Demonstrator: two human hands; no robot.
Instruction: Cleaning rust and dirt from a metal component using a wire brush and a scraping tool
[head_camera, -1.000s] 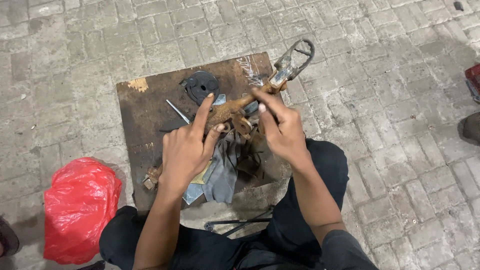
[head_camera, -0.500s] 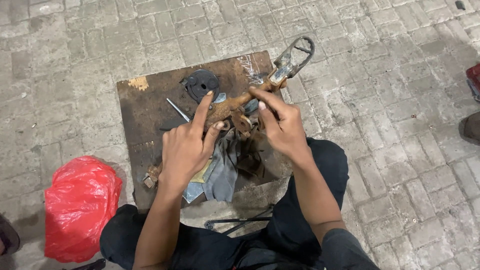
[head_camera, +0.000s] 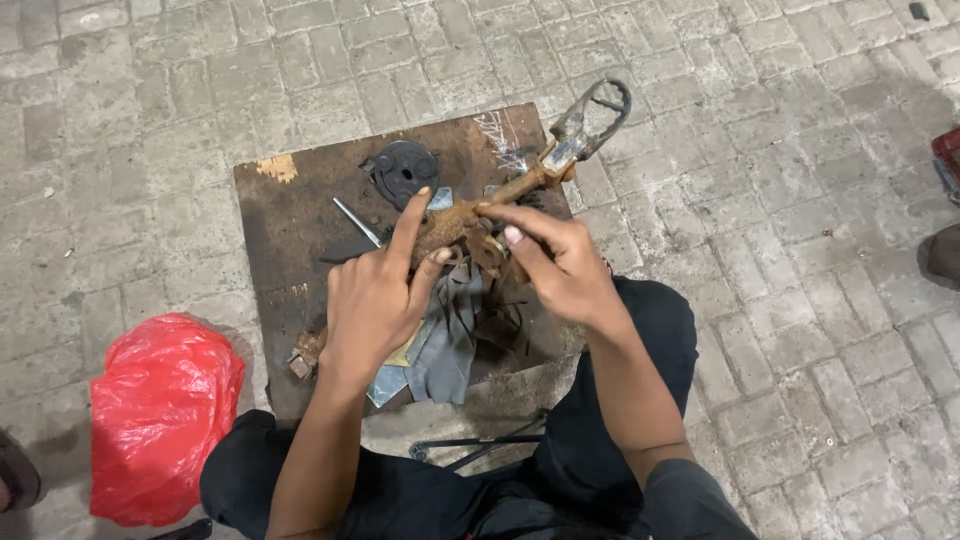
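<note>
A long rusty metal part (head_camera: 520, 185) with a loop-shaped end lies slanted across a dark wooden board (head_camera: 290, 225) on the paving. My left hand (head_camera: 375, 300) grips its middle, index finger stretched along it. My right hand (head_camera: 560, 265) pinches the same rusty part from the right, fingers on a small ring-shaped piece (head_camera: 487, 252). Under my hands lie a grey cloth (head_camera: 445, 345) and some dark wires. A black round disc (head_camera: 402, 172) and a thin metal rod (head_camera: 357, 221) rest on the board behind my left hand.
A red plastic bag (head_camera: 160, 410) sits on the brick paving at the left. My legs in dark trousers frame the board's near edge, with a thin black metal frame (head_camera: 470, 445) between them. A dark shoe and a red object show at the right edge.
Both hands keep their hold on the rusty part; my right fingers have shifted slightly along it. The part stays in the same slanted pose.
</note>
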